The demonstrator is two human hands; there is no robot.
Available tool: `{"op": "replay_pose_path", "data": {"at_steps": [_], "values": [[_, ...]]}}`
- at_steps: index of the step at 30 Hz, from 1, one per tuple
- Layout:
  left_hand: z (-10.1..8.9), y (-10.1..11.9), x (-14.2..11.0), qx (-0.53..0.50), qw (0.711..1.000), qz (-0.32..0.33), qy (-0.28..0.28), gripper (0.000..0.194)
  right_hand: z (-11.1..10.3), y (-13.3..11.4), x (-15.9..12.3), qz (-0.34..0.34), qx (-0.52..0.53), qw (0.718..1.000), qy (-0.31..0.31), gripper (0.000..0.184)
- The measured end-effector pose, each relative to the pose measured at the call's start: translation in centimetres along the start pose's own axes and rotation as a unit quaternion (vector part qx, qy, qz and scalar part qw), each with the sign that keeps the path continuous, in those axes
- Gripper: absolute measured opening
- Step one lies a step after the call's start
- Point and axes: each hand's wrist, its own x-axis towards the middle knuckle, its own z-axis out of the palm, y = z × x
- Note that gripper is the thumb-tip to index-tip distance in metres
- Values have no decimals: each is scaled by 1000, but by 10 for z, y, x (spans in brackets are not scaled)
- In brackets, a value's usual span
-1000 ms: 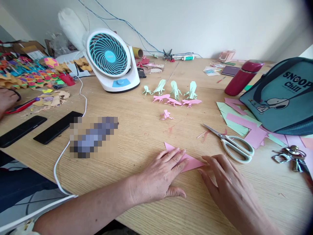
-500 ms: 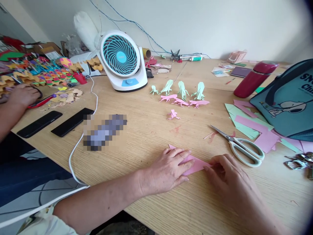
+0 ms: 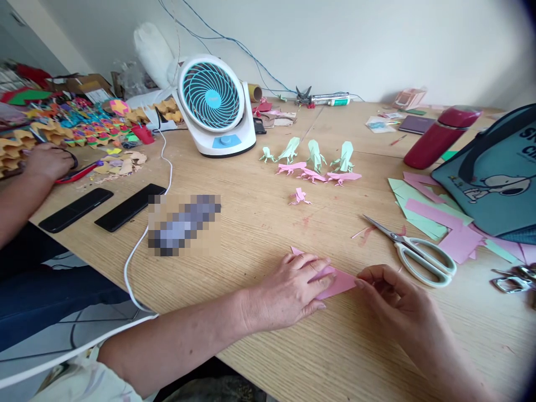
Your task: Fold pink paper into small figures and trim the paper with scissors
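Folded pink paper [image 3: 341, 283] lies on the wooden table close to the front edge. Over its left part rests my left hand [image 3: 295, 289], fingers stretched out flat and pressing it down, so much of the sheet is hidden. My right hand [image 3: 400, 304] pinches the paper's right corner between thumb and forefinger, its other fingers curled. Open-bladed scissors [image 3: 422, 259] with pale handles lie just beyond my right hand. Farther back stand several folded green paper figures [image 3: 314, 155], with pink ones [image 3: 343, 177] in front and a small pink figure [image 3: 300, 196] nearer to me.
Pink and green paper sheets [image 3: 460, 243], keys [image 3: 517, 279], a red flask [image 3: 439, 139] and a teal bag [image 3: 494, 184] are at right. A fan [image 3: 213, 100] stands behind. Left are two black flat objects [image 3: 77, 209], a white cable [image 3: 128, 268] and another person's hand [image 3: 50, 162].
The view has shifted slightly, so everything appears a little farther right. My right hand's fingers have opened out somewhat while still pinching the corner. My left hand stays on the paper.
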Motion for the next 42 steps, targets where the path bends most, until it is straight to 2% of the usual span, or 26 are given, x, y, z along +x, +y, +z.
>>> {"op": "replay_pose_path", "data": {"at_steps": [6, 11, 17, 23, 31, 36, 42], "values": [[-4, 0, 1, -24, 1000, 13, -5, 57, 0, -10, -1, 8, 6, 999, 34, 24], [-3, -1, 3, -43, 999, 12, 3, 51, 1, -8, 1, 13, 27, 997, 73, 23], [0, -3, 3, -43, 998, 19, 31, 49, 2, 1, 0, 15, 13, 999, 39, 20], [0, -4, 3, -44, 997, 26, 55, 33, 3, 1, 1, 45, 38, 998, 37, 20], [-2, -4, 3, -44, 997, 24, 58, 25, 2, -5, 3, 74, 141, 987, 11, 26], [-5, -3, 4, -48, 998, 14, 43, 24, 2, -9, 2, 86, 215, 973, 4, 34], [-3, -4, 3, -26, 998, 39, 30, 30, 2, -6, 2, 119, 266, 956, 16, 32]]}}
